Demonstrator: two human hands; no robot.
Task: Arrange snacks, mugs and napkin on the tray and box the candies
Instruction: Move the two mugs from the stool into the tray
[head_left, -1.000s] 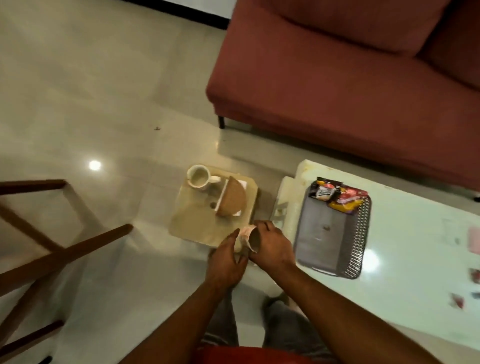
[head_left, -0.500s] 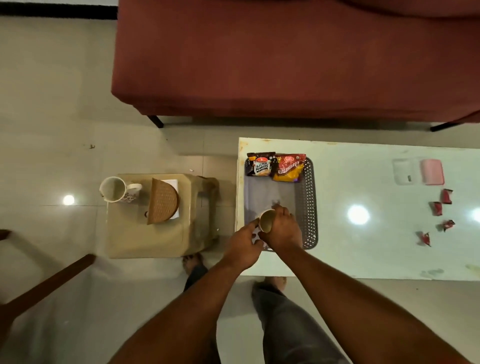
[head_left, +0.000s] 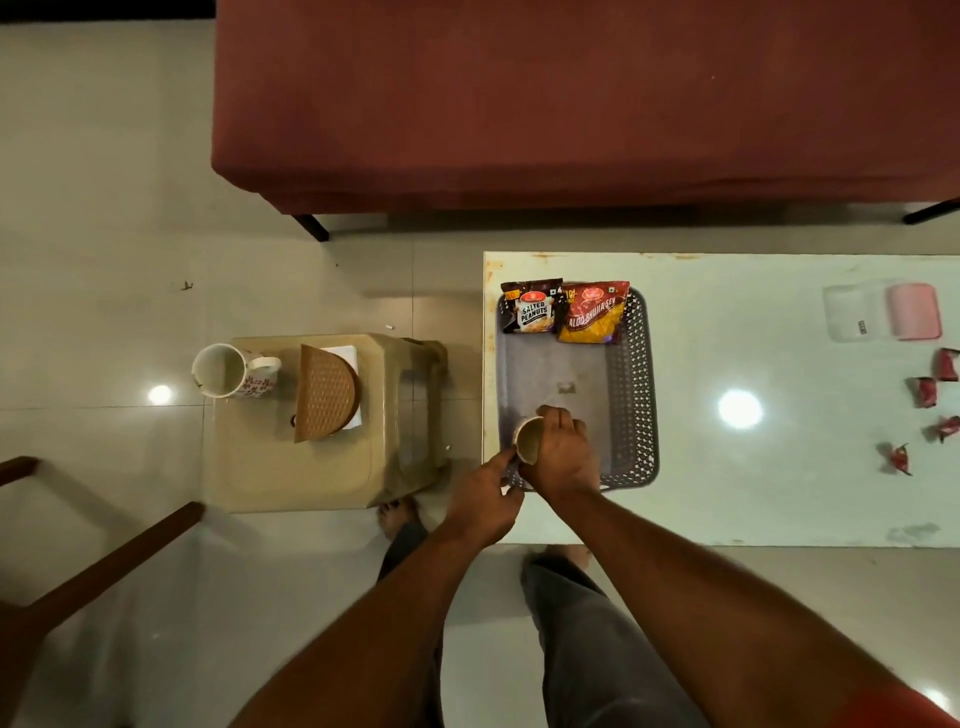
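At the tray's (head_left: 631, 395) seven-o'clock corner, the right hand (head_left: 563, 454) is wrapped around a mug (head_left: 530, 439), mouth up, just above the tray floor. The left hand (head_left: 485, 496) is curled, fingertip touching the mug's side. Two snack packets (head_left: 566, 312) lie at the tray's twelve o'clock. On the stool at nine o'clock stand another mug (head_left: 228, 370) and a napkin (head_left: 343, 358) under a woven mat (head_left: 326, 392). Candies (head_left: 923, 391) and a box (head_left: 883, 312) lie at three o'clock.

Both hands (head_left: 524, 475) curled closed, fingertips touching.
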